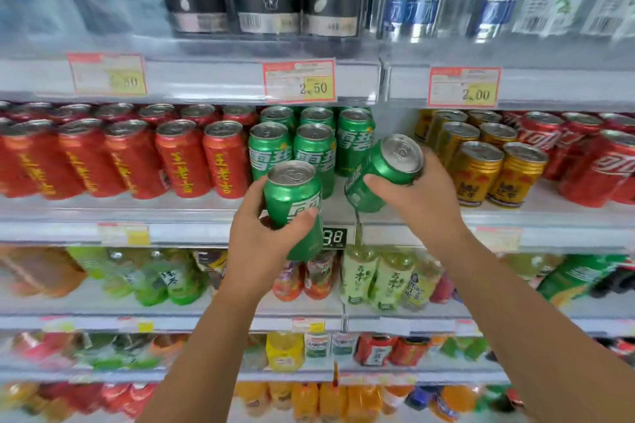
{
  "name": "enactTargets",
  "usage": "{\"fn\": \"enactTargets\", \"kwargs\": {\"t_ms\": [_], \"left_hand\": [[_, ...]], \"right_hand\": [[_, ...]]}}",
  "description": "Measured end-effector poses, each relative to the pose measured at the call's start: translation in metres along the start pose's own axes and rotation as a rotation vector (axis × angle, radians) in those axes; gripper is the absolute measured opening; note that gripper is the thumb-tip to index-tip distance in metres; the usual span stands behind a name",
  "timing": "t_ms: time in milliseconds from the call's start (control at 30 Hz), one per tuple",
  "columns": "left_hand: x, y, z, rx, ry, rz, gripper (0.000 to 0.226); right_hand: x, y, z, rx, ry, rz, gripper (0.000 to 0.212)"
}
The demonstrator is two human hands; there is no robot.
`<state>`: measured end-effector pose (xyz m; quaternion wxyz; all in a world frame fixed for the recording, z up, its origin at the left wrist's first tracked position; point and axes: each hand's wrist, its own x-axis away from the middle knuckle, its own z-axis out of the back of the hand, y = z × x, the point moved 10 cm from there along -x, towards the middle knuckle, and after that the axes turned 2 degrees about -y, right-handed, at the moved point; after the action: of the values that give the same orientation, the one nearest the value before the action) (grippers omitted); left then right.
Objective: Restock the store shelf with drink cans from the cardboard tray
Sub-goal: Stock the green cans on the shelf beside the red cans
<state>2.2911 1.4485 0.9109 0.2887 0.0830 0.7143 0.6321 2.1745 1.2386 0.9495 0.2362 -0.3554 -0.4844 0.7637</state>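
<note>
Your left hand [261,244] wraps an upright green can [292,203], held just before the shelved green cans [292,148]; your right hand [426,206] grips a tilted green can [385,172] above the front gap on the shelf [206,209]. Stand that one upright before seating it, label outward, clear of neighbouring rims. No cardboard tray in view.

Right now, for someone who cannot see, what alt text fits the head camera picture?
A person at a store shelf holds a green drink can in each hand: the left hand grips a nearly upright green can, the right hand a tilted green can, before the shelved green cans, which red cans and gold cans flank.
</note>
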Motion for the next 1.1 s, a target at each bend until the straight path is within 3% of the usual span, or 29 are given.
{"fn": "enactTargets", "kwargs": {"t_ms": [267,433,667,1100], "left_hand": [[-0.013,-0.020,0.004,0.033,-0.022,0.021,0.055],[-0.018,-0.027,0.000,0.028,-0.034,0.035,0.049],[-0.022,-0.029,0.000,0.015,-0.037,0.038,0.034],[-0.020,-0.031,0.000,-0.009,-0.041,0.035,0.041]], "right_hand": [[-0.043,0.014,-0.021,0.145,-0.011,-0.037,0.051],[-0.046,0.025,-0.033,0.063,-0.085,-0.049,0.050],[-0.039,0.048,-0.046,0.118,-0.233,-0.072,0.078],[-0.034,0.042,-0.047,0.238,-0.164,0.020,0.076]]}}
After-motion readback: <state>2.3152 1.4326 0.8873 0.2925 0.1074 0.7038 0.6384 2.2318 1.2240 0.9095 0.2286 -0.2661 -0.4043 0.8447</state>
